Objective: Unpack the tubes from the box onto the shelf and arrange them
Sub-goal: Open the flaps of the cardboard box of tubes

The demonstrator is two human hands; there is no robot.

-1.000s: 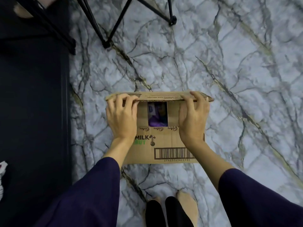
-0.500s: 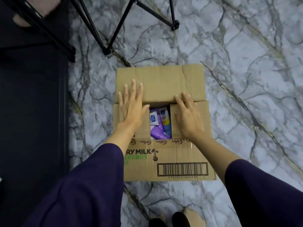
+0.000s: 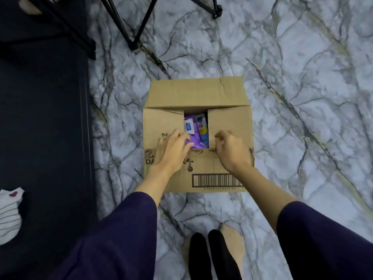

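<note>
A brown cardboard box (image 3: 220, 96) stands on the marble floor in front of me. Its far flap lies folded back, and two inner side flaps leave a gap in the middle. In that gap I see several tubes: a purple tube (image 3: 193, 138) and a blue and yellow tube (image 3: 203, 130). My left hand (image 3: 173, 152) rests on the near flap (image 3: 203, 164), its fingers reaching over the left inner flap to the edge of the gap. My right hand (image 3: 232, 150) has its fingers curled at the near flap's edge beside the gap.
A dark shelf unit (image 3: 44, 118) fills the left side. Black tripod legs (image 3: 131, 29) stand on the floor beyond the box. A white striped cloth (image 3: 10, 213) lies at the lower left. My feet (image 3: 212, 255) are just behind the box.
The far flap went from standing upright to folded flat away from me. Both hands then drew back from the far side to the near flap's edge.
</note>
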